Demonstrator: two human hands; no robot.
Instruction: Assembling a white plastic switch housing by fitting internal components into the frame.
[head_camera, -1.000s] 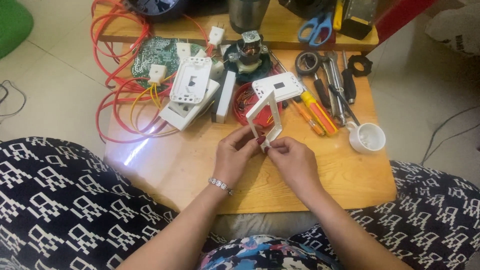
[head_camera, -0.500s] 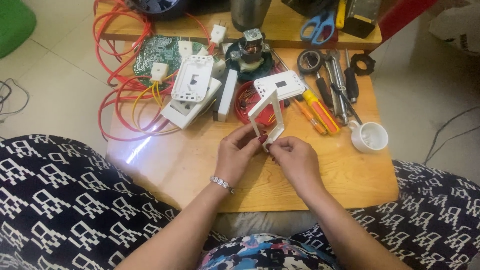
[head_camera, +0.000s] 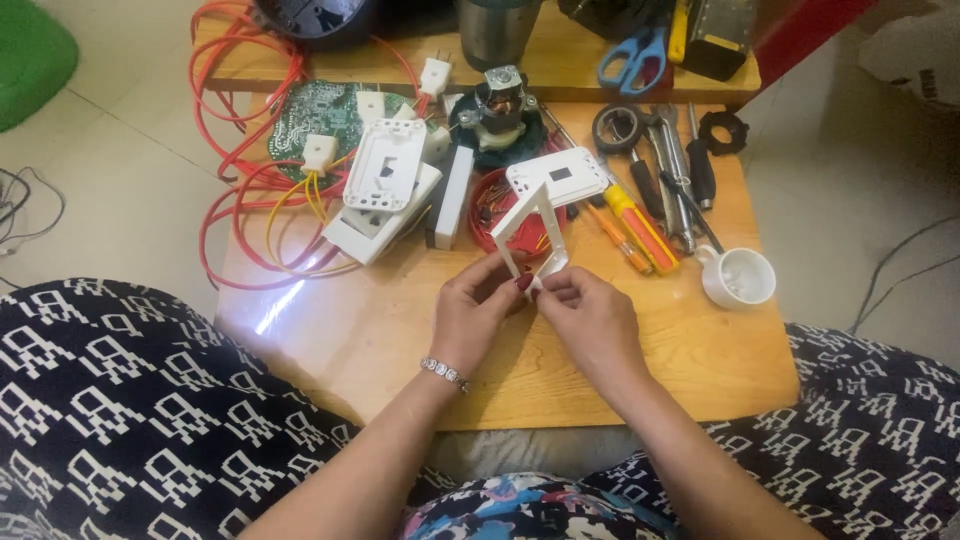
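White plastic frame (head_camera: 530, 235) stood tilted above the desk (head_camera: 380, 340) centre, both hands, left (head_camera: 478, 315) and right (head_camera: 590, 318), pinching its lower corner. Apparently thin; twisting could snap it.

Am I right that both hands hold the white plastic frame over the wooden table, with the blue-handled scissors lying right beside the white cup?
Not quite. In the head view the left hand and right hand do hold the white plastic frame over the wooden table, but the blue-handled scissors lie on the far shelf, well away from the white cup.
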